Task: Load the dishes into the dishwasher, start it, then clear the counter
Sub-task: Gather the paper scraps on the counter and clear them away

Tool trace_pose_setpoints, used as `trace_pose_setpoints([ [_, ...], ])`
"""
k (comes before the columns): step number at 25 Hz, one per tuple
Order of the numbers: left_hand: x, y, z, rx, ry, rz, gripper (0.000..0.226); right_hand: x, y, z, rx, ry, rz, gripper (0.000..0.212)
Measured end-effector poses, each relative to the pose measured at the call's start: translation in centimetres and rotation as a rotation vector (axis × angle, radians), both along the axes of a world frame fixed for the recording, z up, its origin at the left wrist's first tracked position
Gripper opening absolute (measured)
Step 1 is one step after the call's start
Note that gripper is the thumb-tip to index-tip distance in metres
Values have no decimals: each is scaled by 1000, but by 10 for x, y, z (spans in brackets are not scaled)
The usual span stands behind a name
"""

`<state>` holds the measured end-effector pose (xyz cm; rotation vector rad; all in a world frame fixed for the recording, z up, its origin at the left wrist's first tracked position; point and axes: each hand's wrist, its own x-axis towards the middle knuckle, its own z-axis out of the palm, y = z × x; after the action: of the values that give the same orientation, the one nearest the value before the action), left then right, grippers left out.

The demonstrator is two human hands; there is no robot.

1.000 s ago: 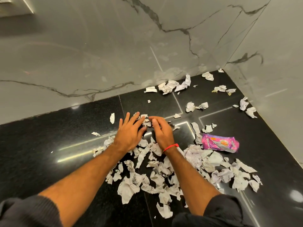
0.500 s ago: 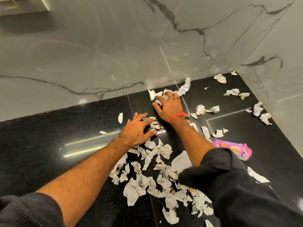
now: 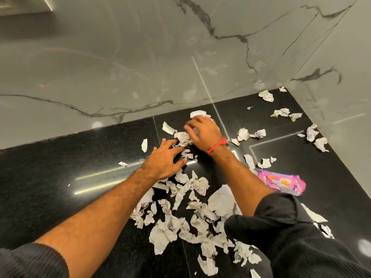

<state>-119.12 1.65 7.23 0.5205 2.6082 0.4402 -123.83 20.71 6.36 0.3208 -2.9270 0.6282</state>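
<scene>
At the far left the black tabletop is bare polished stone with streaks of reflected light, and the grey marble wall rises behind it. A small paper scrap lies alone there, and another scrap sits a little farther back. My left hand lies palm down on the tabletop, fingers stretched out straight and released, their tips touching a crumpled wad of paper. Just right of it, my right hand, with a red thread round the wrist, curls over torn paper close to the wall; the fingers are bent round that paper, though motion blur hides just how much they hold. Near me, between my forearms, lies the main heap of torn paper pieces, some with print on them. My dark right sleeve covers part of the heap. To the right of my right forearm lies a pink wrapper flat on the tabletop. More crumpled pieces are scattered well apart toward the far right corner, along the side wall.
</scene>
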Motion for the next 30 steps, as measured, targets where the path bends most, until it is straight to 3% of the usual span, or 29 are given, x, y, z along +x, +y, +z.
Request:
trace_pose_setpoints([
  [2, 1, 1, 2, -9, -12, 9, 59, 2, 18, -5, -21, 162, -202, 32],
  [3, 3, 1, 3, 8, -1, 21, 56, 1, 26, -5, -26, 129, -254, 38],
  [7, -6, -4, 16, 238, 222, 267, 38, -7, 18, -12, -111, -362, -105, 68],
  [9, -24, -11, 15, 164, 258, 308, 47, 2, -4, -18, -11, -424, -37, 70],
  [12, -22, -16, -4, -35, 207, 145, 53, 27, -38, -29, 85, -358, 36, 63],
  [14, 5, -19, -15, -106, 272, 73, 51, 40, -47, -27, 102, -334, 70, 59],
  [19, 70, -48, -9, -54, 262, 98, 45, 93, -63, -25, 168, -409, 192, 61],
  [22, 93, -81, -2, 2, 356, 43, 41, 112, -58, -7, 46, -431, 257, 62],
  [24, 94, -109, 0, 93, 402, 182, 44, 124, -45, 2, -117, -327, 159, 57],
  [26, 80, -129, -2, 141, 310, 330, 57, 143, -29, 5, -224, -244, 10, 53],
  [30, 45, -116, -9, 85, 80, 336, 77, 186, -18, 4, -182, -146, -69, 50],
])
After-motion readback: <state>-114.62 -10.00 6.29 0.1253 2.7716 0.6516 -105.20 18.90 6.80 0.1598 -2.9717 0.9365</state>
